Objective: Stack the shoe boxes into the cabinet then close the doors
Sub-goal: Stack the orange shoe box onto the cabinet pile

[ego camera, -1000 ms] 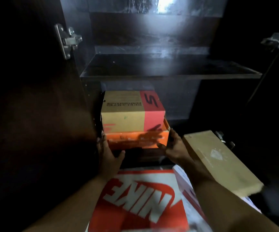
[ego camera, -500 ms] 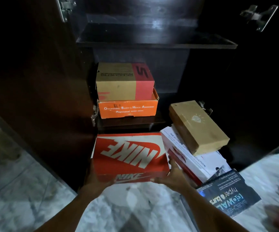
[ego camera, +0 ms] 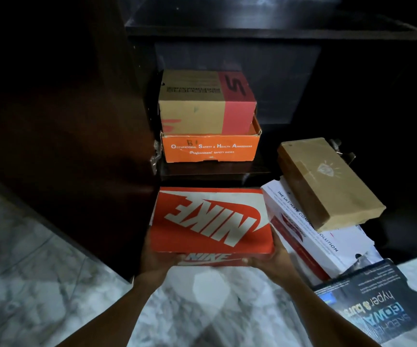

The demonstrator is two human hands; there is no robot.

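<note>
1. Fingers of both hands are wrapped around the near corners of the Nike box (ego camera: 212,221): the left hand (ego camera: 152,259) cups the left corner and the right hand (ego camera: 270,259) the right, thumbs pressed on the front face.
2. Holding it from both sides likely keeps the wide box level for a lift.
3. The Nike box sits on the marble floor (ego camera: 52,284), just before the open cabinet (ego camera: 227,28).
4. Inside, on the lower shelf, a tan box (ego camera: 202,103) rests in an orange box (ego camera: 210,149), at the left.
5. At the right, a brown box (ego camera: 327,184) lies tilted on a white box (ego camera: 310,236), with a dark box (ego camera: 377,301) nearer.
6. That pile touches the Nike box's right side and crowds the right hand.
</note>
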